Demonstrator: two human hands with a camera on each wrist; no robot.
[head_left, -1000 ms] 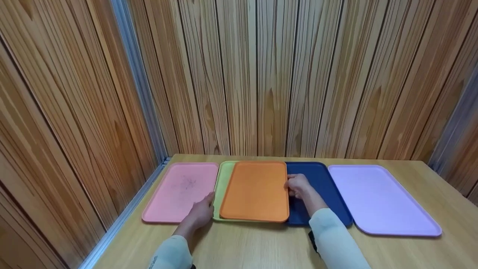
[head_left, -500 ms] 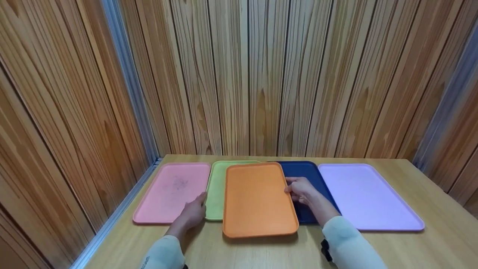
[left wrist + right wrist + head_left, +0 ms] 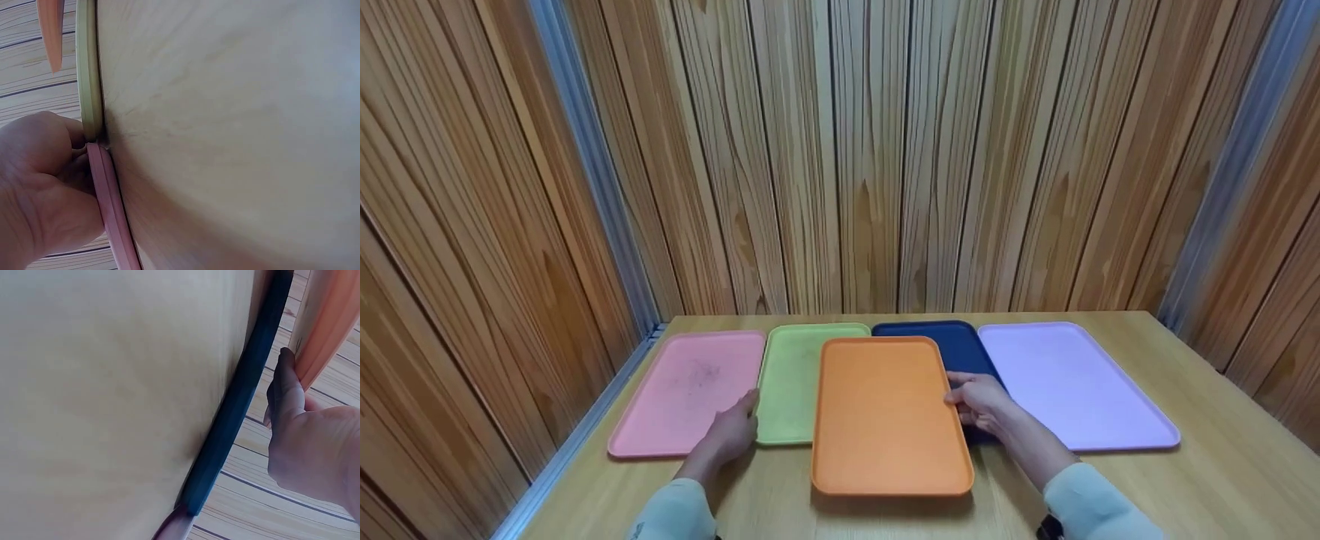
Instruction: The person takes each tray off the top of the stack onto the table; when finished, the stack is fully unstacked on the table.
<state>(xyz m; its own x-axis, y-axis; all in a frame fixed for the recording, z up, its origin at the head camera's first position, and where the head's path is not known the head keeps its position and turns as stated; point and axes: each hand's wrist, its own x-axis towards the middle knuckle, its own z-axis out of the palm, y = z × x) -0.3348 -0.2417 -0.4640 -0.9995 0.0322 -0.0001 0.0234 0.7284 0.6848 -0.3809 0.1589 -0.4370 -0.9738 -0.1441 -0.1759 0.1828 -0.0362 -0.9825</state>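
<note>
An orange tray (image 3: 890,412) is raised and overlaps the green tray (image 3: 789,386) and the dark blue tray (image 3: 930,330) in the head view. My right hand (image 3: 984,405) grips its right edge, thumb over the rim and fingers under; the right wrist view shows this hand (image 3: 315,439) up above the blue tray's side (image 3: 236,399). Where the pink tray (image 3: 690,394) meets the green one, my left hand (image 3: 729,435) touches their edges. In the left wrist view its fingers dip at that seam, partly hidden behind the pink rim (image 3: 109,202).
On the right lies a purple tray (image 3: 1072,390), beside the blue one. All rest on a wooden table (image 3: 765,495), with wood-plank walls (image 3: 862,150) at the back and sides. A metal post (image 3: 600,165) stands in the left corner.
The orange tray has come off the green and blue trays toward me and slightly right, in my right hand, uncovering more green. The left hand stays at the pink and green edges.
</note>
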